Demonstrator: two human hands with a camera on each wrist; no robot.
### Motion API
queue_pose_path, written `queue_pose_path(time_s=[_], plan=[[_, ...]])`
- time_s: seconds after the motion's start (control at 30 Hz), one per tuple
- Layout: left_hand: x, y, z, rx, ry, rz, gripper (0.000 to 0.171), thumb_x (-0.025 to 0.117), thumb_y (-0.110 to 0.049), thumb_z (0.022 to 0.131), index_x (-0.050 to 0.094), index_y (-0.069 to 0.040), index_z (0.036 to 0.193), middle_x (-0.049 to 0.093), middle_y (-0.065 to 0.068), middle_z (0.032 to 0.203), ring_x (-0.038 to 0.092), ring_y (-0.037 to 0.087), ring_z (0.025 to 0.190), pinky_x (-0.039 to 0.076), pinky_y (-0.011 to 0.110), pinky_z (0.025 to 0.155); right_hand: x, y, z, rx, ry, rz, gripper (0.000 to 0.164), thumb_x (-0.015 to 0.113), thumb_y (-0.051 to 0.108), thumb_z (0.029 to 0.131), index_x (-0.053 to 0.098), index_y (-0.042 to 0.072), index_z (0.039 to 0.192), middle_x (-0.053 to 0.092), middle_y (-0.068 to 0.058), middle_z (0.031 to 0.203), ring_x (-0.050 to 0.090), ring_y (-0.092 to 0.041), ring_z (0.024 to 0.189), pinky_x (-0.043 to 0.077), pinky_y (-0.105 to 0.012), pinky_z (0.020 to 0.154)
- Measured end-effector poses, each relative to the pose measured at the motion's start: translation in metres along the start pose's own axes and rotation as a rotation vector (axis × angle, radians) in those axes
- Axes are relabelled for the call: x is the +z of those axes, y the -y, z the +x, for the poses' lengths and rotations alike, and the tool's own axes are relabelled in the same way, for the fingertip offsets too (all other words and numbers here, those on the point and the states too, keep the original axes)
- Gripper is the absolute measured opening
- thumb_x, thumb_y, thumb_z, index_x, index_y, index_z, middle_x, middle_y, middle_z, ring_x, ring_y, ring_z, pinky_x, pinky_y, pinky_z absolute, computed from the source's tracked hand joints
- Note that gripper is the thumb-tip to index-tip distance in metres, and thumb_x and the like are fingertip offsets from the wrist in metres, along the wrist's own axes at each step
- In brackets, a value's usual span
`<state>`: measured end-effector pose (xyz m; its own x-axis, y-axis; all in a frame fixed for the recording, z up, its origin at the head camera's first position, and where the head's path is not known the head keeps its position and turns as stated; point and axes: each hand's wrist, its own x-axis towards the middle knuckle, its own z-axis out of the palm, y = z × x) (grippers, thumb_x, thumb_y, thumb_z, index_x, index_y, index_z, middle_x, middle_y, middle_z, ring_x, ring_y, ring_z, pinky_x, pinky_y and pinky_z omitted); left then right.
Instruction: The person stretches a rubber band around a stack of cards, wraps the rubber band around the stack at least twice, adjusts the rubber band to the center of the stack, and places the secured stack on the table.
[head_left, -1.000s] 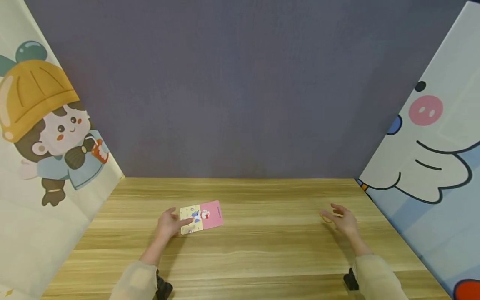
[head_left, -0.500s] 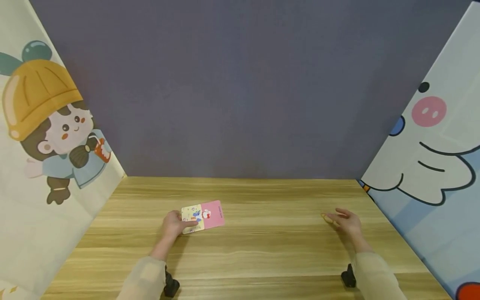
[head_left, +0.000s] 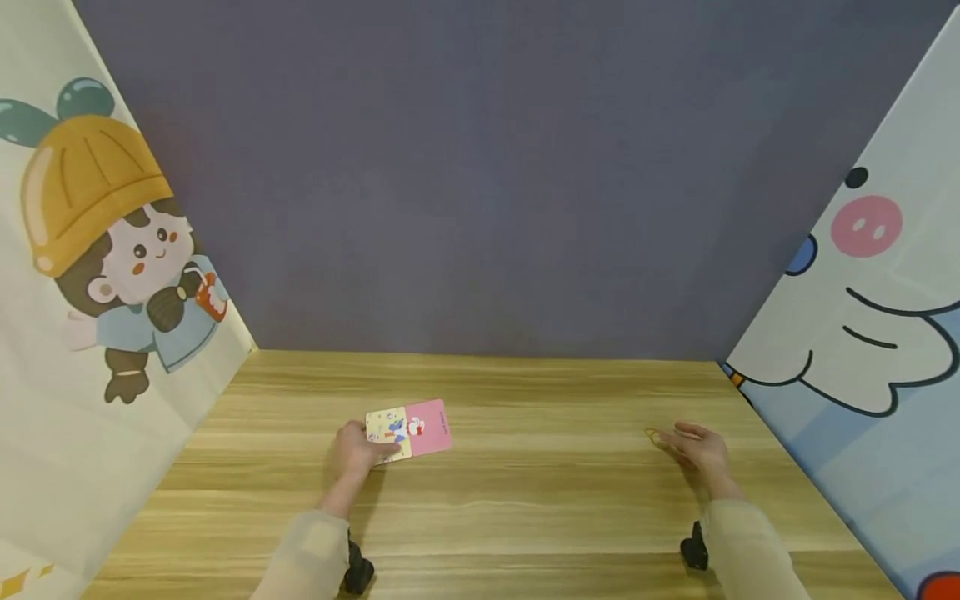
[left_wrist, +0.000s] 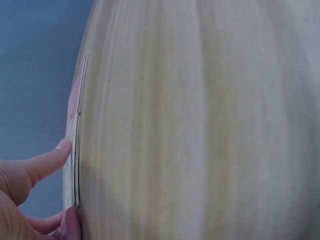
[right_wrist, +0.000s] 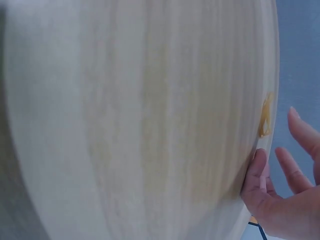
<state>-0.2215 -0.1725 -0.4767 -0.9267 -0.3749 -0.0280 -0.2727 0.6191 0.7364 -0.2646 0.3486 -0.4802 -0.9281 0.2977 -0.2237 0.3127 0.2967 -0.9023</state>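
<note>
My left hand (head_left: 358,454) pinches the near-left end of a small yellow and pink booklet (head_left: 429,427) with cartoon figures. The thumb lies across the yellow half; other fingers reach the lower edge, as the left wrist view shows beside the booklet's layered side (left_wrist: 75,165). On the right, a thin yellow rubber band (head_left: 651,435) lies on the wooden table (head_left: 525,500). My right hand (head_left: 701,450) is just right of it, fingers loosely spread. In the right wrist view the rubber band (right_wrist: 265,117) lies apart from the fingertips, and nothing shows between them.
A dark grey panel (head_left: 480,183) stands along the table's far edge. Cartoon-printed panels flank it, with a capped child (head_left: 142,250) at left and a pig-like animal (head_left: 862,292) at right. Black wrist devices (head_left: 358,569) sit below both cream sleeves.
The right fingers have drawn back from the rubber band, which stays on the table. My left hand has shifted right, its thumb farther over the yellow half, while the booklet stays nearly in place.
</note>
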Motion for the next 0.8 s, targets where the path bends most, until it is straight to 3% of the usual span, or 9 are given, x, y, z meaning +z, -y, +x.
queue_pose_path(time_s=[0.13, 0.33, 0.5, 0.8], plan=[[0.003, -0.002, -0.003, 0.004, -0.045, 0.022, 0.069, 0.084, -0.02, 0.052, 0.051, 0.014, 0.103, 0.053, 0.027, 0.094, 0.051, 0.034, 0.079, 0.048, 0.043, 0.067, -0.001, -0.003, 0.0, 0.009, -0.001, -0.005, 0.068, 0.074, 0.016, 0.071, 0.041, -0.013, 0.124, 0.061, 0.0, 0.085, 0.056, 0.0, 0.06, 0.051, -0.019, 0.055], [0.004, -0.007, -0.007, -0.013, -0.073, 0.029, 0.059, 0.085, -0.018, 0.05, 0.054, 0.011, 0.091, 0.052, 0.022, 0.084, 0.047, 0.03, 0.073, 0.047, 0.038, 0.061, -0.002, -0.005, -0.001, 0.033, -0.011, 0.016, 0.064, 0.074, 0.011, 0.07, 0.043, -0.015, 0.12, 0.059, 0.007, 0.064, 0.058, -0.005, 0.055, 0.051, -0.021, 0.05], [0.006, -0.01, -0.008, -0.035, -0.096, 0.073, 0.052, 0.086, -0.02, 0.047, 0.053, 0.007, 0.077, 0.051, 0.02, 0.077, 0.045, 0.028, 0.067, 0.045, 0.035, 0.054, -0.002, -0.009, 0.003, 0.01, -0.027, -0.05, 0.058, 0.075, 0.012, 0.07, 0.049, -0.016, 0.114, 0.057, 0.007, 0.065, 0.057, -0.004, 0.055, 0.051, -0.02, 0.049], [0.006, -0.014, -0.01, -0.044, -0.087, 0.057, 0.047, 0.083, -0.017, 0.053, 0.051, 0.008, 0.076, 0.051, 0.024, 0.08, 0.046, 0.033, 0.074, 0.046, 0.042, 0.061, 0.0, -0.008, 0.001, -0.07, -0.071, -0.107, 0.05, 0.078, 0.02, 0.066, 0.06, -0.011, 0.1, 0.061, 0.005, 0.069, 0.055, -0.004, 0.055, 0.048, -0.018, 0.047]])
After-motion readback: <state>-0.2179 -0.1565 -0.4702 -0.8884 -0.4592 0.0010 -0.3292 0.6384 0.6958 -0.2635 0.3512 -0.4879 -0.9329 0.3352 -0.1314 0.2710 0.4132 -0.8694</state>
